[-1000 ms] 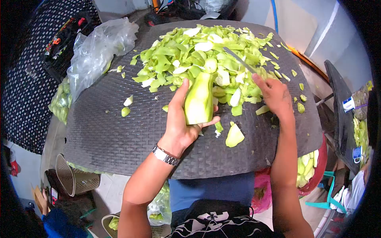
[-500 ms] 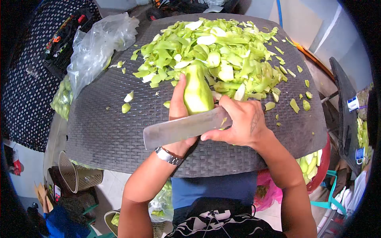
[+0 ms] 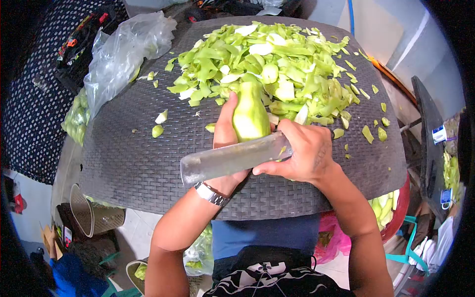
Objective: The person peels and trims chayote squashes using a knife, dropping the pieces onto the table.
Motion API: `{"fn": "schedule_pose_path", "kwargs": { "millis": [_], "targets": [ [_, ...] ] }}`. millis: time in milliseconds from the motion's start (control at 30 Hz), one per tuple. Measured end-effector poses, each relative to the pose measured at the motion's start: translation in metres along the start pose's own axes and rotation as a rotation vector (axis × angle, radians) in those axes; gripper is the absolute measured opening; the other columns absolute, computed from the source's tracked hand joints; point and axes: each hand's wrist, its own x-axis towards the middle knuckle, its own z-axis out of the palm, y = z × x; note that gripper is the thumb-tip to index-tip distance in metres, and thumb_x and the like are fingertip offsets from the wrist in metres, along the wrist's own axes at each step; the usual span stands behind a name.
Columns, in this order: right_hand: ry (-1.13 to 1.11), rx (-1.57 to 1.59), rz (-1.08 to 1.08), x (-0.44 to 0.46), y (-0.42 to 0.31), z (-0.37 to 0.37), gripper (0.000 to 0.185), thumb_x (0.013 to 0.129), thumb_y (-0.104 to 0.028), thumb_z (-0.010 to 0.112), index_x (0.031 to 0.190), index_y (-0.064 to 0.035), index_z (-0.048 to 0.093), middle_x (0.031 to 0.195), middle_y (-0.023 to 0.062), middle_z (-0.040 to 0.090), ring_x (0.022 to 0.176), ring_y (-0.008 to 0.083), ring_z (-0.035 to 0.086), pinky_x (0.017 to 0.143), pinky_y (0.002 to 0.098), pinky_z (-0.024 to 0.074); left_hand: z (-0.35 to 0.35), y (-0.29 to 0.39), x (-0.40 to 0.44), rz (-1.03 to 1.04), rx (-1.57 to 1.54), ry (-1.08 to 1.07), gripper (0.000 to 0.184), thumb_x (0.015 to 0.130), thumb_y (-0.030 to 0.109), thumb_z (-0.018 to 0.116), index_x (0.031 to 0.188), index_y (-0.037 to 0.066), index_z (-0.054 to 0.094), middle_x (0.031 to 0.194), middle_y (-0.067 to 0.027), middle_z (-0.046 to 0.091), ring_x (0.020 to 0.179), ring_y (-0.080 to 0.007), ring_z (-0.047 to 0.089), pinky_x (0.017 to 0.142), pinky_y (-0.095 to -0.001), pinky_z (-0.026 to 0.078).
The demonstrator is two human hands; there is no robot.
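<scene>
My left hand (image 3: 228, 131) is wrapped round a peeled, pale-green, elongated fruit (image 3: 251, 113), its thumb along the left side. The fruit points away from me above the table, and its cut surface looks smooth and faceted. My right hand (image 3: 306, 151) grips a broad, rectangular-bladed knife (image 3: 232, 158); its handle is hidden in the fingers. The blade lies across the near end of the fruit, in front of my left palm. Whether its edge touches the fruit I cannot tell. Just beyond the fruit lies a large heap of green peelings (image 3: 302, 54).
Loose scraps lie around the heap on the dark woven-pattern table (image 3: 128, 119). A clear plastic bag (image 3: 121, 54) rests at the left edge. Below are a beige basket (image 3: 94, 218) and a red tub (image 3: 400, 208) holding pale-green pieces. Another person's blue sleeve (image 3: 74, 272) shows lower left.
The view has shifted slightly. Both hands keep their holds on the fruit and the knife, and the blade appears tilted a little differently, its broad face more exposed.
</scene>
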Motion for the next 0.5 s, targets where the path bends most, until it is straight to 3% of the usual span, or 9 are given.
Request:
{"fn": "schedule_pose_path", "kwargs": {
  "millis": [133,233,333,500],
  "targets": [
    [0.045,0.003,-0.014,-0.0007,0.0000,0.0061,0.080,0.062,-0.083,0.078,0.088,-0.0096,0.065,0.065,0.0079,0.067,0.056,0.0283,0.070,0.053,0.0398,0.0558,0.0036,-0.0009,-0.0009,-0.012,-0.044,-0.041,0.049,0.103,0.056,0.052,0.116,0.010,0.066,0.095,-0.0096,0.072,0.085,-0.0250,0.071,0.081,-0.0404,0.060],
    [-0.013,-0.006,-0.001,-0.0013,-0.0013,0.0022,0.081,0.059,-0.076,0.086,0.095,-0.0051,0.069,0.071,0.0087,0.068,0.060,0.0280,0.070,0.055,0.0375,0.0553,0.0021,-0.0010,0.0000,-0.009,-0.035,-0.038,0.050,0.103,0.056,0.053,0.116,0.010,0.066,0.095,-0.0095,0.072,0.085,-0.0247,0.071,0.081,-0.0404,0.059],
    [0.028,-0.005,-0.007,-0.0013,0.0006,0.0069,0.079,0.061,-0.083,0.079,0.086,-0.0093,0.063,0.065,0.0081,0.067,0.056,0.0281,0.070,0.053,0.0396,0.0555,-0.0012,-0.0017,0.0016,0.000,-0.011,-0.043,0.050,0.103,0.056,0.053,0.117,0.010,0.066,0.096,-0.0096,0.072,0.085,-0.0245,0.072,0.080,-0.0400,0.060],
    [-0.006,0.013,0.037,0.0011,0.0022,-0.0006,0.077,0.061,-0.078,0.083,0.087,-0.0074,0.066,0.066,0.0077,0.066,0.057,0.0290,0.069,0.053,0.0384,0.0536,0.0003,-0.0009,-0.0017,0.038,0.076,-0.018,0.049,0.102,0.054,0.055,0.121,0.010,0.066,0.098,-0.0103,0.073,0.087,-0.0241,0.073,0.080,-0.0392,0.061]
  ]
}}
